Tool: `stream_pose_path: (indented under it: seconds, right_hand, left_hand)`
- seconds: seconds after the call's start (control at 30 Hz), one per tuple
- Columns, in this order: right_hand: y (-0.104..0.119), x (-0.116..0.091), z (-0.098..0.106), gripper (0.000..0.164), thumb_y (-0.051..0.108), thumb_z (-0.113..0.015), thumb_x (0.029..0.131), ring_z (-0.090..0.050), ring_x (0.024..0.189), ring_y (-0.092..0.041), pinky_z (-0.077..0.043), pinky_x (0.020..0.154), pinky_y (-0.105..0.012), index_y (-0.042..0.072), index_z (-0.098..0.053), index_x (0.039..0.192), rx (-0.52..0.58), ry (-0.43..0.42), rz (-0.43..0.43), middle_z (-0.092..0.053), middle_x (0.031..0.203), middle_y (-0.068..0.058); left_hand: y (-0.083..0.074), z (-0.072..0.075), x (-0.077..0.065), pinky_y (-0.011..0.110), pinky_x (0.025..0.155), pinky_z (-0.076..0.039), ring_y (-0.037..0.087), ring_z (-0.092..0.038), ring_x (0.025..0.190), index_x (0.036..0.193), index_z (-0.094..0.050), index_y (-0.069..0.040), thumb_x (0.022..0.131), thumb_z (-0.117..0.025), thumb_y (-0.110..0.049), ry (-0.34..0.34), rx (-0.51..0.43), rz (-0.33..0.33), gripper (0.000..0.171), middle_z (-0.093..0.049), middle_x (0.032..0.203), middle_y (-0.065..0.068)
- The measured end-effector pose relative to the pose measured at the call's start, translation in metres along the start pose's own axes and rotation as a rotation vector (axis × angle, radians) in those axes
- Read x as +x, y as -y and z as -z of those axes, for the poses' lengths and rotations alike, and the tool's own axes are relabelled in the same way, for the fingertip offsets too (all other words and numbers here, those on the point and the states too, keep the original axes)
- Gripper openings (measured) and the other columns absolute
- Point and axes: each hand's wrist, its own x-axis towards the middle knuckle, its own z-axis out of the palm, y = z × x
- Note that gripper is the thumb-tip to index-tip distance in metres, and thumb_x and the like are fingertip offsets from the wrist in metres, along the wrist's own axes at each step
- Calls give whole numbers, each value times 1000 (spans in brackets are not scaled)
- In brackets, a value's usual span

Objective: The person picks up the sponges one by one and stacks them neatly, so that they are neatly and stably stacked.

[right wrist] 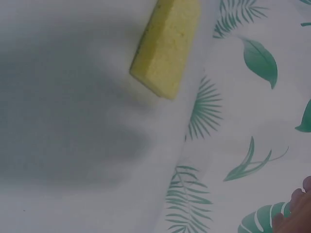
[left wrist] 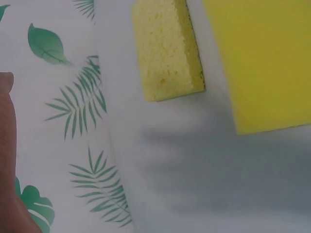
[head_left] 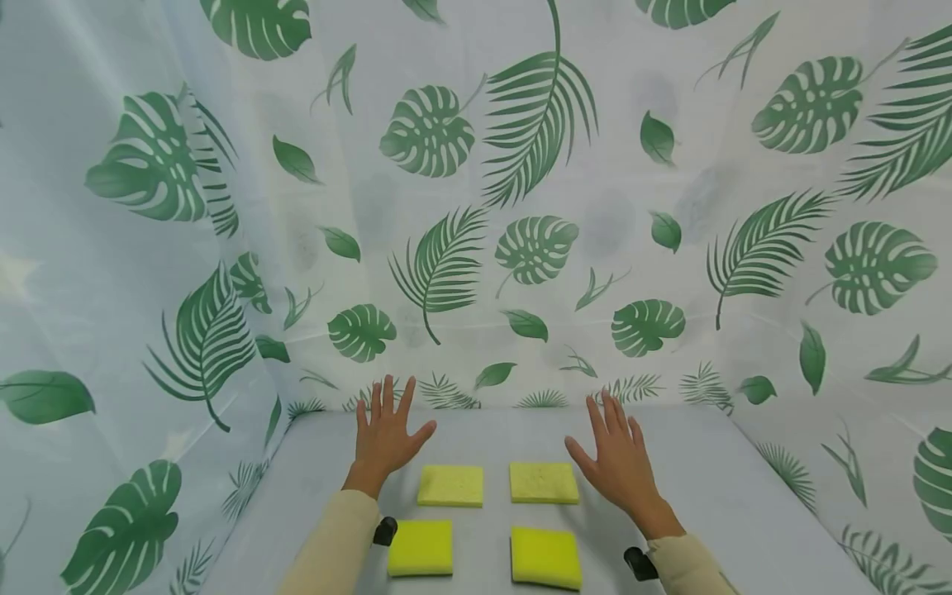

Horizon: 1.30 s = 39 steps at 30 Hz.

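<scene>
Both hands are raised above a white table, fingers straight and holding nothing. My left hand (head_left: 385, 438) is up and to the left of a pale yellow sponge (head_left: 450, 486). On the other side, my right hand (head_left: 616, 459) hovers beyond the right edge of a second pale sponge (head_left: 544, 483). Nearer to me lie two brighter yellow sponges, one on the left (head_left: 420, 548) and one on the right (head_left: 546, 557), each with a dark underside. The left wrist view shows a porous pale sponge (left wrist: 165, 48) beside a smooth bright one (left wrist: 267, 63). A pale sponge (right wrist: 167, 48) lies in the right wrist view.
The white tabletop (head_left: 491, 438) runs back to a white curtain (head_left: 476, 273) printed with green leaves. Similar sheeting (head_left: 89, 273) rises along the left, and more hangs on the right. A small dark device (head_left: 385, 530) sits on the left wrist, another (head_left: 640, 564) on the right.
</scene>
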Motion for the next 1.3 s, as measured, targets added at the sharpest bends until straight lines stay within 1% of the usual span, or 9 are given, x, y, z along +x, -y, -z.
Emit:
stream_pose_path:
  seconds: [0.07,0.3,0.43,0.57,0.77,0.97,1.13,1.23,1.3]
  right_hand:
    - [-1,-4,-1,81,37,-71,101,-29,153,-51,-25,117,-73,-6,-39,161,18,10,-15,-30,167,-33]
    - [-3,-17,-4,82,41,-68,104,-25,155,-50,-23,120,-72,-4,-35,163,52,75,-85,-26,169,-32]
    - [-3,-27,-6,83,43,-67,105,-23,155,-52,-21,121,-71,-5,-34,164,65,130,-141,-24,170,-32]
    - [-1,-37,-9,84,46,-65,105,-23,156,-51,-19,121,-72,-5,-33,164,90,157,-181,-23,170,-32]
    - [3,-52,-15,84,44,-66,105,-24,155,-51,-16,121,-73,-5,-32,165,121,201,-229,-22,171,-33]
    - [2,-68,-19,83,43,-67,106,-32,151,-54,-22,117,-76,-3,-32,165,174,234,-243,-22,171,-32]
    - [2,-80,-20,83,44,-67,106,-33,150,-57,-26,113,-80,-2,-32,166,257,264,-240,-22,171,-32]
    - [2,-85,-22,84,42,-69,105,-34,149,-58,-29,111,-80,-2,-32,166,315,271,-230,-24,170,-32]
    - [2,-87,-24,86,43,-70,104,-34,148,-58,-30,111,-80,-1,-31,166,342,297,-240,-24,170,-32]
  left_hand:
    - [0,0,1,71,125,-2,44,-3,162,173,-21,-19,102,-60,-62,5,3,5,92,-7,177,24]
    - [-4,-1,1,71,124,-3,47,-6,162,173,-24,-18,102,-61,-60,8,-13,8,90,-8,176,26]
    - [-3,-5,0,71,124,-3,46,-5,162,173,-23,-19,104,-59,-62,14,-5,12,89,-7,176,25]
    - [-1,-8,0,71,124,-3,46,-6,162,173,-24,-19,104,-60,-61,13,-7,12,88,-7,176,25]
    - [1,-9,-1,72,123,-8,46,-9,161,173,-23,-19,104,-59,-61,11,5,17,88,-9,176,26]
    - [4,-10,-1,72,124,-6,47,-8,161,173,-22,-18,104,-58,-61,15,-2,3,88,-9,176,27]
    - [8,-12,-1,73,123,-11,50,-16,159,171,-28,-16,103,-62,-57,-19,3,-10,87,-15,173,30]
    - [10,-14,-2,73,122,-11,50,-16,159,172,-27,-16,103,-62,-56,-19,3,-7,87,-15,173,30]
    - [10,-13,-3,74,122,-11,51,-17,158,171,-28,-15,103,-63,-55,-18,-8,-7,86,-16,173,31]
